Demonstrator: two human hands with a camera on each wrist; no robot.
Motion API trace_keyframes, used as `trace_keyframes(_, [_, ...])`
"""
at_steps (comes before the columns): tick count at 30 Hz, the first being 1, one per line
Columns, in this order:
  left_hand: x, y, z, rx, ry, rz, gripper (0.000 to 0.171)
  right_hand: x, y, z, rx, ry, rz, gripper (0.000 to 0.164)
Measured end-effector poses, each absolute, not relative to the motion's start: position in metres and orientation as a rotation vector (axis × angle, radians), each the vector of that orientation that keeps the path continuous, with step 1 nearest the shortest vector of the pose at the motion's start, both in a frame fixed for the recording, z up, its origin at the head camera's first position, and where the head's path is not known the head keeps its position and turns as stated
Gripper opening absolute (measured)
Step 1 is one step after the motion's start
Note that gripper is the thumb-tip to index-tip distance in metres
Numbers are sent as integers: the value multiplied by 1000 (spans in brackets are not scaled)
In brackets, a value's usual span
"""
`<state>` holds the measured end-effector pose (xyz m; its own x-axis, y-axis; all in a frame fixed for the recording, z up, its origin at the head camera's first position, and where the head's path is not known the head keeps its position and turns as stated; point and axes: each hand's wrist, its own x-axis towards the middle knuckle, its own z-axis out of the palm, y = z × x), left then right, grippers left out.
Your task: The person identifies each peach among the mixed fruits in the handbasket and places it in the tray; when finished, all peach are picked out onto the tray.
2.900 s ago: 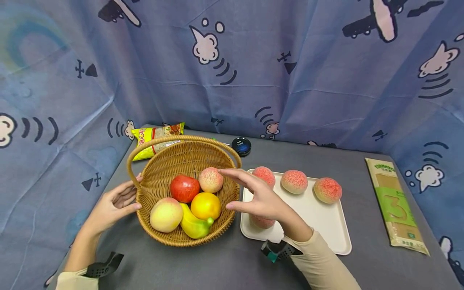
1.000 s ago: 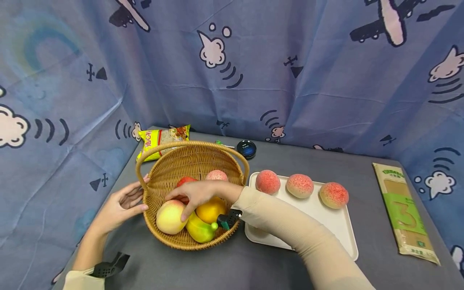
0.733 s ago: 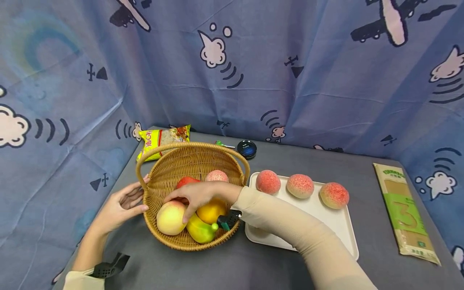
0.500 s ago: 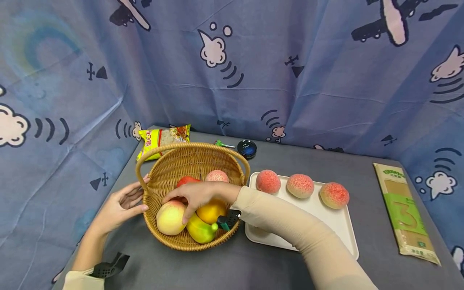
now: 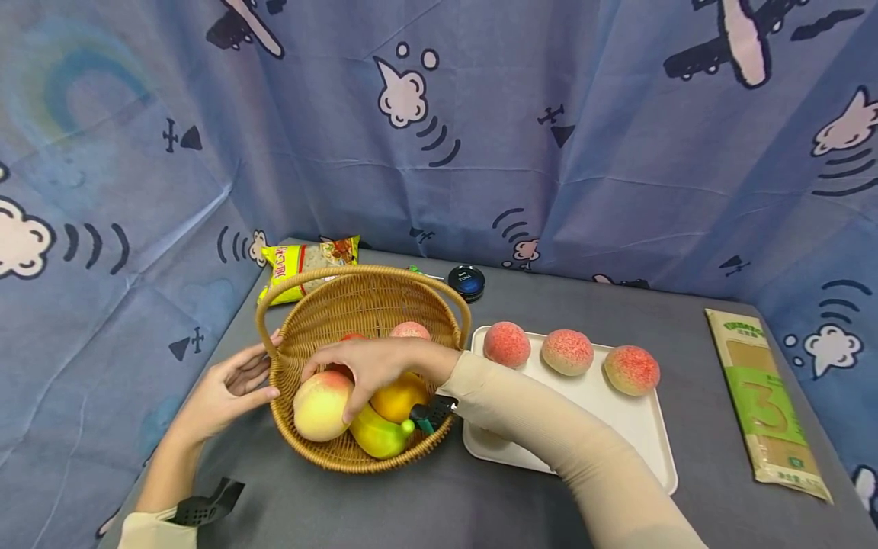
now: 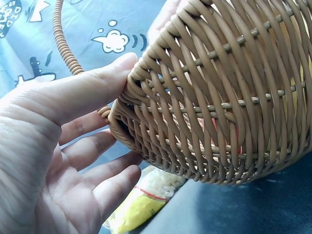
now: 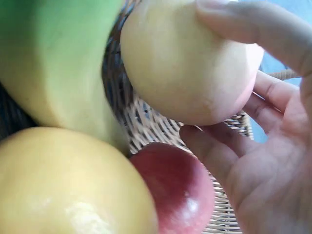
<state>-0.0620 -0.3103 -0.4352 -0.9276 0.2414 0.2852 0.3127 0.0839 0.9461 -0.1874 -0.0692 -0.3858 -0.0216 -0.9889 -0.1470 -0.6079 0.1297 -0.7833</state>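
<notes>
A wicker basket (image 5: 370, 305) with a hooped handle holds several fruits. My left hand (image 5: 229, 393) holds its left rim; in the left wrist view the thumb (image 6: 97, 87) lies on the rim near the handle's base. Inside the basket, my right hand (image 5: 373, 366) grips a large yellow-pink peach (image 5: 318, 415), thumb on one side and fingers on the other. Beside the peach lie a banana (image 5: 380, 440) and an orange (image 5: 398, 400). A red apple (image 7: 175, 190) is mostly hidden by the right hand in the head view. A smaller pink peach (image 5: 411, 330) sits behind the wrist.
Right of the basket, a white tray (image 5: 604, 427) bears several speckled peaches (image 5: 568, 351), partly covered by the right sleeve. A yellow food bag (image 5: 309, 263) and a dark round tin (image 5: 467, 282) stand behind. A flat packet (image 5: 768, 404) lies far right.
My right hand has moved from the basket's right side across to the large peach and closed around it. Over the last half second, hand and peach have shifted slightly up. The left hand stays put.
</notes>
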Motion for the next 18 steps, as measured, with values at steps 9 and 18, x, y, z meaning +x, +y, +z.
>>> trace_keyframes(9, [-63,-313,-438,-573,-2321,-1993,66,-189,-52,-368,-1617,1729,-910,71])
trace_keyframes(18, [-62,-313,-438,-568,-2344,-1963,66,-178,-21,-348,-1586,1912,-1090,73])
